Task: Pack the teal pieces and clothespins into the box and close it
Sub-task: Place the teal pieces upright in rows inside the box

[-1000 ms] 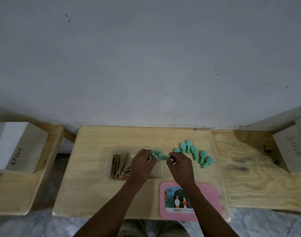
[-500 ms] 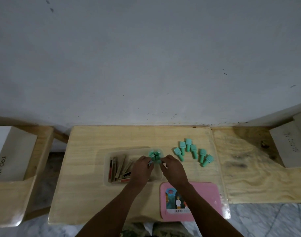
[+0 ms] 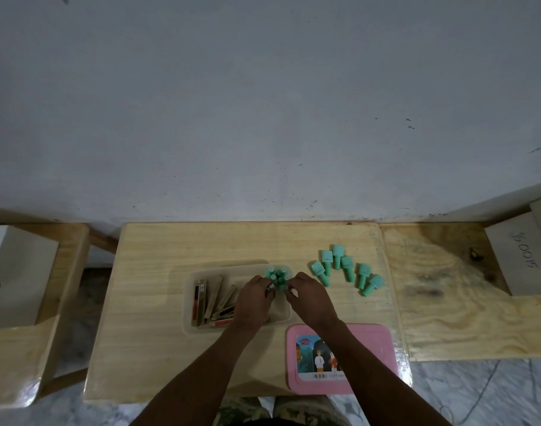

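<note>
A clear plastic box (image 3: 189, 318) sits mid-table with several wooden clothespins (image 3: 211, 298) lying in its left part. My left hand (image 3: 253, 298) and my right hand (image 3: 310, 298) meet over the box's right part, fingers curled round a bunch of teal pieces (image 3: 277, 275) standing at its far right corner. Several more teal pieces (image 3: 346, 269) lie in an arc on the table to the right of the box. The pink lid (image 3: 373, 358) lies flat at the table's near right, partly under my right forearm.
The small wooden table (image 3: 158, 247) stands against a grey wall. A wider plywood board (image 3: 447, 290) adjoins it on the right, carrying a labelled white box (image 3: 518, 253). Another labelled white box (image 3: 11, 278) sits on a wooden stand at the left.
Both hands carried a bunch of teal pieces left from the table into the box's right end. The loose arc of pieces on the table stayed put.
</note>
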